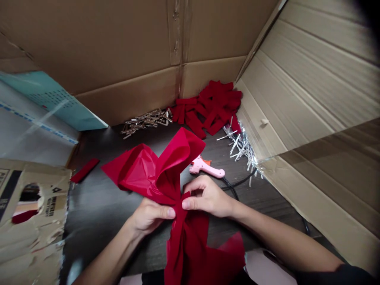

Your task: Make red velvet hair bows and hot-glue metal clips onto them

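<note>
A large red fabric bow (169,170) is gathered at its middle, its loops facing away from me and its tails hanging toward my lap. My left hand (151,215) is closed on the gathered middle from the left, thumb on top. From the right, my right hand (208,198) pinches a short red strip (186,195) against that same middle; how far the strip wraps around is hidden. Just beyond my right hand, a pink glue gun (209,169) with an orange trigger lies on the dark table (118,221).
Cardboard walls (124,47) enclose the back and right. Against them lie a heap of red strips (218,103), gold-coloured ties (147,122) and silver ties (242,144). A single red strip (85,170) lies at left, near a torn cardboard box (35,237). A black cable (231,187) runs right.
</note>
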The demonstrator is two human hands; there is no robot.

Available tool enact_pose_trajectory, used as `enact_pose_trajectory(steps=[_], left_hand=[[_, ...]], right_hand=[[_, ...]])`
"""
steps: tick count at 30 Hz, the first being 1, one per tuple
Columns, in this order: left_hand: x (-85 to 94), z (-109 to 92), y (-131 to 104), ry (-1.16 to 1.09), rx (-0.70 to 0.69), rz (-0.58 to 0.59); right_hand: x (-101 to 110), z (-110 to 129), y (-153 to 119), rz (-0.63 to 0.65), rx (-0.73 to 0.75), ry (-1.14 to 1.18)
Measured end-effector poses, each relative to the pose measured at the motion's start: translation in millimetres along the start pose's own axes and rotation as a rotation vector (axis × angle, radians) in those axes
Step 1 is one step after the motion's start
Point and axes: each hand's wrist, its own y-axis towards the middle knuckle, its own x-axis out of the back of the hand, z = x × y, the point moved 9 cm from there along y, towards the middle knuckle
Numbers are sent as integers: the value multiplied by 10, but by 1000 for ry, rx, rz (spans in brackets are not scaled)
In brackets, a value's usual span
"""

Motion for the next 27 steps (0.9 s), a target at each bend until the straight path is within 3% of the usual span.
enact_pose_trajectory(steps=[7, 11, 15, 20, 23, 27], left_hand=[[-26, 104, 28, 25, 118, 47], [44, 53, 46, 36, 69, -95], [97, -51, 38, 100, -64, -237], [210, -237, -53, 397, -236, -413], [158, -289, -44, 554, -254, -346], [91, -307, -19, 586, -254, -236]], right_hand=[[-81, -181, -12, 82, -143, 101], [-21, -200, -10, 12, -141, 111], [145, -165, 32, -113, -86, 11], [214, -142, 75, -145, -18, -101], [197, -96, 63, -155, 44, -148], [164, -40, 43, -120, 83, -190]])
